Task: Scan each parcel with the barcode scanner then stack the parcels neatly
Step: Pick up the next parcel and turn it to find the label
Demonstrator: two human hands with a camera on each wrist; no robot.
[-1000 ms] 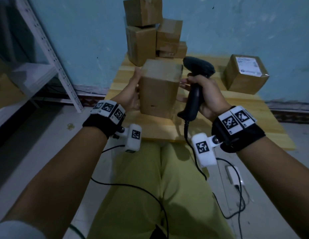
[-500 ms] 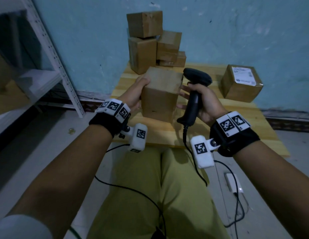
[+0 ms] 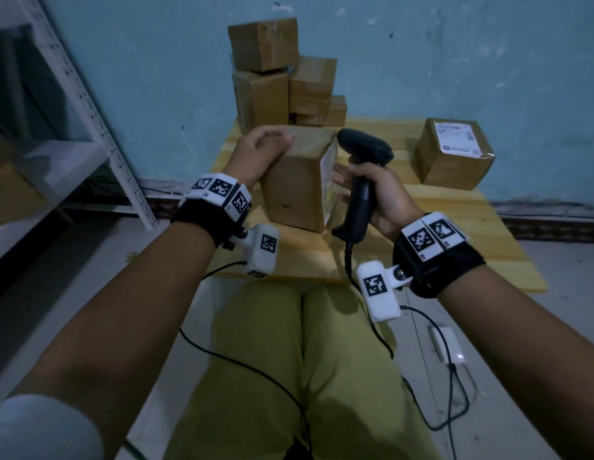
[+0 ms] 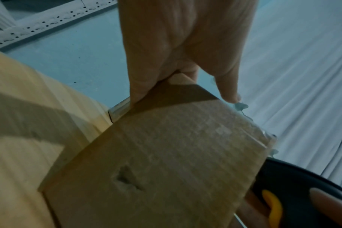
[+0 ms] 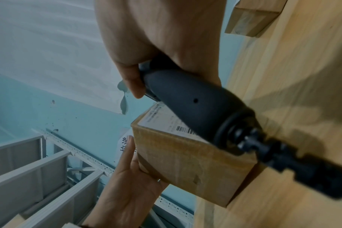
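Observation:
A brown cardboard parcel [image 3: 294, 190] stands tilted on the near part of the wooden table [image 3: 455, 227], its white label [image 3: 328, 171] facing right. My left hand [image 3: 272, 141] grips its top left corner, fingers curled over the top; the left wrist view shows those fingers [image 4: 142, 86] clamped on the parcel [image 4: 176, 162]. My right hand [image 3: 355, 175] grips the handle of the black barcode scanner [image 3: 363, 151], whose head sits beside the label. In the right wrist view the scanner handle [image 5: 195, 108] crosses the barcode label [image 5: 166, 121].
Several brown parcels [image 3: 275, 81] are stacked at the table's far edge against the blue wall. One labelled parcel [image 3: 455, 157] sits alone at the far right. A white metal rack [image 3: 89, 104] stands on the left. The scanner cable and a white adapter [image 3: 448, 346] lie on the floor.
The parcel has been turned so its label now faces the scanner. My left hand has shifted from the parcel's side up onto its top corner.

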